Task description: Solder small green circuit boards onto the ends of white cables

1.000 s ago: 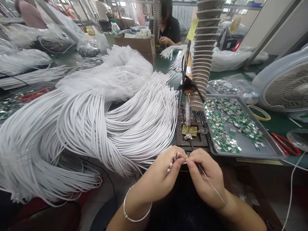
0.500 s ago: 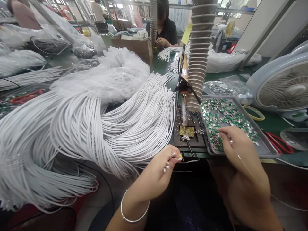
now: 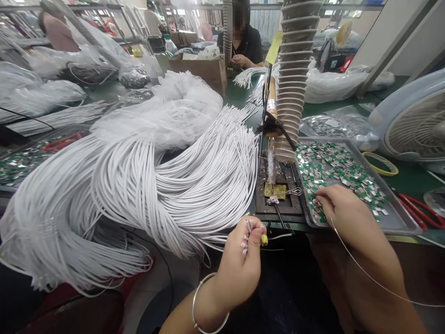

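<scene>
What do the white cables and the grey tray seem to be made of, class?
The white cables look like matte plastic sheathing, drooping in smooth bends. The grey tray is probably dull sheet metal, judging by its thin rim.

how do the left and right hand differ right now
The left hand pinches white cable ends near the bench edge, while the right hand reaches over the metal tray of green chips. The left hand wears a metal bangle; the right shows none. A long thin wire trails from the right hand; the left hand's cable ends stick up short. Both hands are bare.
</scene>
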`<state>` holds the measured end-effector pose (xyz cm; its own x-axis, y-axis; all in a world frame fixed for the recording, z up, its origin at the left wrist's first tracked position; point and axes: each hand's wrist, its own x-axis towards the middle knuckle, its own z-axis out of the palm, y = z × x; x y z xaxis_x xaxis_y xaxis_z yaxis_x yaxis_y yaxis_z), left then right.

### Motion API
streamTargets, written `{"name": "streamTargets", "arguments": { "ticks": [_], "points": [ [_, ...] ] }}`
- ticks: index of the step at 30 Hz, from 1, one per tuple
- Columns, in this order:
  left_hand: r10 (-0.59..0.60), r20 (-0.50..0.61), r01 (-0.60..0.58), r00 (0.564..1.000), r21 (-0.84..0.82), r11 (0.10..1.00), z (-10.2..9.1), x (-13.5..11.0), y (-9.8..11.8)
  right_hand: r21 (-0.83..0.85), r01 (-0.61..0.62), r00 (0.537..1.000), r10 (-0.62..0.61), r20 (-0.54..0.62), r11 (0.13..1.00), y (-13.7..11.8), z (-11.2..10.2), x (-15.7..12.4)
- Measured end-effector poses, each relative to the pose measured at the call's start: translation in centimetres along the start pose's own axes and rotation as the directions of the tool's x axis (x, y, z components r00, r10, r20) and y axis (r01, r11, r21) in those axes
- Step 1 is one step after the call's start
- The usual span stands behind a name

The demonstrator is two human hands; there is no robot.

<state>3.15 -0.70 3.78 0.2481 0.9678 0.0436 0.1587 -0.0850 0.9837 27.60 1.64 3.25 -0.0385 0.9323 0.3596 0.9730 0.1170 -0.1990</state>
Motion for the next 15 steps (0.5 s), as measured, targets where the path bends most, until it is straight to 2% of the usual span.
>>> {"name": "streamTargets", "arguments": {
  "ticks": [3, 6, 11, 15],
  "points": [
    [0.043, -0.045, -0.044, 0.998, -0.028, 0.999, 1.3, -1.0, 0.8, -0.023, -0.001, 1.000, 0.001, 0.000, 1.000, -0.1, 0.1, 0.0],
    [0.067, -0.011, -0.068, 0.998, -0.027, 0.997, 2.6, -1.6, 1.3, -0.030, 0.005, 1.000, -0.005, -0.008, 1.000, 0.0, 0.2, 0.0],
    [0.075, 0.032, -0.073, 0.997, -0.048, 0.996, 3.7, -0.5, 0.7, 0.005, 0.005, 1.000, -0.005, -0.008, 1.000, 0.2, 0.4, 0.1],
    [-0.063, 0.011, 0.063, 0.998, -0.123, 0.990, 3.5, 1.5, -0.5, 0.022, -0.011, 1.000, 0.012, -0.011, 1.000, 0.3, 0.4, -0.1]
  ]
}}
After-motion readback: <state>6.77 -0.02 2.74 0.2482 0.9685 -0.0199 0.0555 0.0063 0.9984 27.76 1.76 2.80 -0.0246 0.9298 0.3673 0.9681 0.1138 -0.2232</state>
